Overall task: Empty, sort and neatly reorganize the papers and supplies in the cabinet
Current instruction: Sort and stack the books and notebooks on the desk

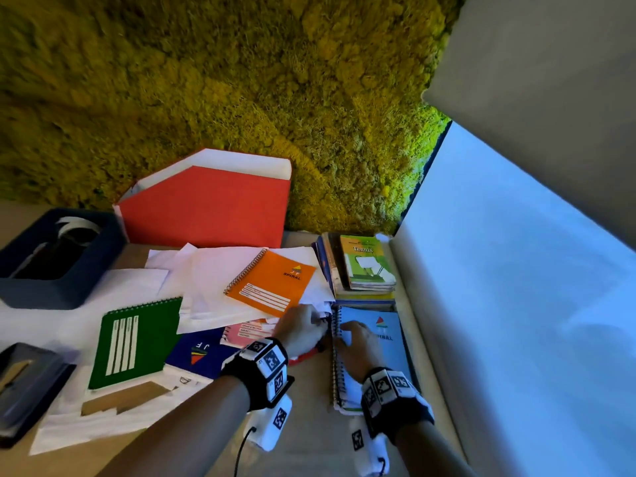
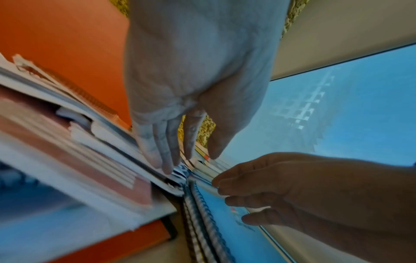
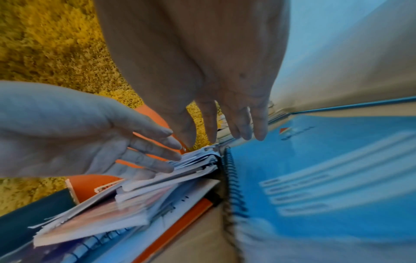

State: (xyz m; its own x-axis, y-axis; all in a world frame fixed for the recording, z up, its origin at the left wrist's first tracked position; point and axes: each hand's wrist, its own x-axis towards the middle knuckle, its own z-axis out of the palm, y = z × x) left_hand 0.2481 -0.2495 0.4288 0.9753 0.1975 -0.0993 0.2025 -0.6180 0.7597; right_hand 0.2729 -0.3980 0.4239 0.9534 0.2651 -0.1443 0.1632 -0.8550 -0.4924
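A light blue spiral notebook (image 1: 382, 352) tops a small stack at the right of the wooden surface. My right hand (image 1: 356, 340) lies on its cover with straight fingers (image 3: 258, 129), near the spiral binding (image 3: 231, 178). My left hand (image 1: 304, 327) is just left of it, its straight fingers (image 2: 166, 160) touching the edge of a messy pile of loose white papers (image 1: 213, 280). An orange spiral notebook (image 1: 272, 282) lies on those papers. A pink notebook (image 1: 247, 333) and a dark blue notebook (image 1: 196, 352) sit under the pile. Neither hand grips anything.
A stack of books (image 1: 366, 263) topped by a green "Tennis" booklet stands behind the blue notebook. A red folder (image 1: 206, 208) leans on the moss wall. A green notebook (image 1: 134, 342), a dark blue box (image 1: 51, 259) and a dark tray (image 1: 27, 383) lie left. A white panel (image 1: 516, 304) bounds the right.
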